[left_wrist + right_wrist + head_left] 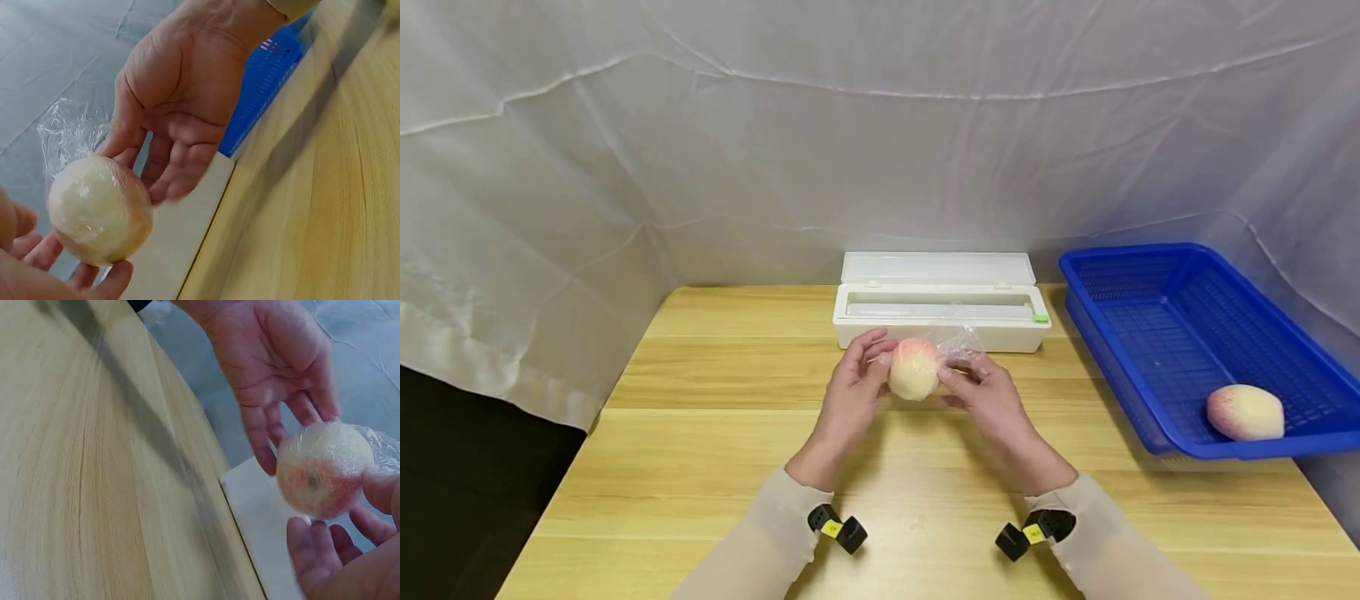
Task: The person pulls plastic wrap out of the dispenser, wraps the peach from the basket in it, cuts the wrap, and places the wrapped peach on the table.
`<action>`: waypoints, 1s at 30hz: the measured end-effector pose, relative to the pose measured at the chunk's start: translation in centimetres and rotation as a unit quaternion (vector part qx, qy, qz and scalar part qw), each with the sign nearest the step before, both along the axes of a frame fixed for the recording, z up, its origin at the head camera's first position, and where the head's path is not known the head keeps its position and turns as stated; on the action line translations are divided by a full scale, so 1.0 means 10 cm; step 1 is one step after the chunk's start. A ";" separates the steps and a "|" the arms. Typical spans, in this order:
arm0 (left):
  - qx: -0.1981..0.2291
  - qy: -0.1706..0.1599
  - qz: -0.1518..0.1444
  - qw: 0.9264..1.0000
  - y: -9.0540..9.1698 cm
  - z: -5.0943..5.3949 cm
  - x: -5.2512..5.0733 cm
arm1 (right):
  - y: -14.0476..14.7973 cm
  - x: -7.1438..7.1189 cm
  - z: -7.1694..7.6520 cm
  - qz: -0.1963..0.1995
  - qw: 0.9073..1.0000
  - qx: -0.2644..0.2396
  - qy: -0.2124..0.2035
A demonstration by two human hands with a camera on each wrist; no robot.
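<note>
A pale peach (914, 369) with a pink blush is covered in clear plastic wrap and held above the table between both hands. My left hand (850, 396) holds it from the left, fingers and thumb against its side. From the other side my right hand (992, 398) grips it, thumb on the wrapped surface close to the gathered film. Loose, crinkled plastic wrap (69, 134) sticks out from the peach on the right hand's side. In the right wrist view the stem hollow of the peach (312, 481) shows through the film.
Behind the hands stands a white wrap dispenser box (940, 337), lid raised, with a roll inside and a green slider (1041, 317) at its right end. A blue basket (1120, 367) on the right holds another peach (1246, 412). Pale cloth (880, 167) hangs behind the wooden table (700, 483).
</note>
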State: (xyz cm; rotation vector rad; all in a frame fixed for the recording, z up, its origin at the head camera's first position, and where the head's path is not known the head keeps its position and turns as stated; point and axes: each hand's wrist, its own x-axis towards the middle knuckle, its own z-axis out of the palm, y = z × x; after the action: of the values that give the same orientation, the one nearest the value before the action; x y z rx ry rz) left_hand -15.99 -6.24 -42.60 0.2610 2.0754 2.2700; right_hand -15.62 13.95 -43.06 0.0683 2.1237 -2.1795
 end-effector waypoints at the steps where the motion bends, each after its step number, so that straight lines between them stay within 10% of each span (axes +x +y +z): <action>1: -0.005 -0.003 0.009 1.000 0.00 0.00 0.00 | 0.01 0.00 0.00 0.002 1.000 -0.002 -0.002; 4: -0.010 -0.026 0.021 0.999 -0.02 -0.02 -0.01 | 0.04 0.01 -0.02 0.012 1.000 -0.029 0.003; 8: 0.034 -0.085 -0.048 0.995 -0.03 -0.02 -0.02 | 0.06 -0.01 -0.02 0.021 0.996 -0.081 0.010; 12: 0.070 -0.114 -0.115 0.984 -0.05 -0.01 -0.03 | 0.08 0.00 0.04 -0.012 0.999 -0.041 0.021; 15: 0.075 -0.109 -0.107 0.985 -0.08 -0.01 -0.04 | 0.13 0.01 0.07 -0.078 0.996 0.004 0.054; 19: 0.077 -0.113 -0.097 0.986 -0.11 -0.02 -0.05 | 0.21 0.02 0.08 -0.141 0.974 0.075 0.159; 25: 0.068 -0.117 -0.118 0.984 -0.13 -0.05 -0.06 | 0.32 0.02 0.04 -0.133 0.905 0.187 0.358; 30: 0.048 -0.112 -0.127 0.984 -0.15 -0.06 -0.06 | 0.36 0.00 0.05 -0.100 0.908 0.206 0.351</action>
State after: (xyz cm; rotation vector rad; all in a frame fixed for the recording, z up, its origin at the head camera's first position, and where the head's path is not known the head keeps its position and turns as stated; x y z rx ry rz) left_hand -16.55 -7.79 -43.25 0.2465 1.7198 2.1402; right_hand -15.58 17.53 -42.57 -0.5817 3.0602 -1.9977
